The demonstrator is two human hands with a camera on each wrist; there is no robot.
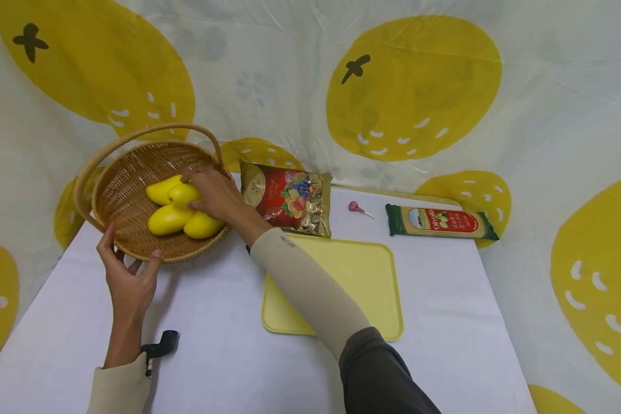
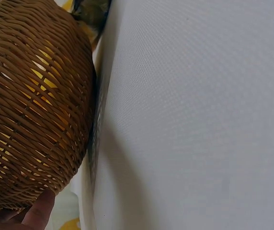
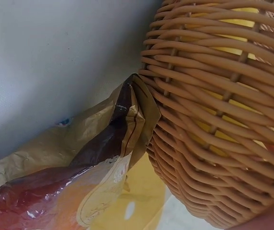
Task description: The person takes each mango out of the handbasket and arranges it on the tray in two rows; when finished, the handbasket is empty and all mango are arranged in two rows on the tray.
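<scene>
A brown wicker basket (image 1: 129, 172) with an arched handle is tilted at the table's left, its inside facing me. Several yellow mangoes (image 1: 169, 219) lie together in its right half. My left hand (image 1: 129, 282) grips the basket's near left rim; in the left wrist view its thumb (image 2: 40, 211) presses the weave. My right hand (image 1: 214, 192) reaches over the right rim and holds the upper mango (image 1: 182, 194) between thumb and fingers. In the right wrist view the woven side (image 3: 213, 105) hides that hand's fingers and most of the fruit.
A red and gold candy bag (image 1: 287, 198) touches the basket's right side. Under my right forearm lies a yellow tray (image 1: 362, 282). Farther right are a pink lollipop (image 1: 354, 206) and a green-ended pasta packet (image 1: 442, 222). A fruit-print cloth (image 1: 290, 69) hangs behind the table.
</scene>
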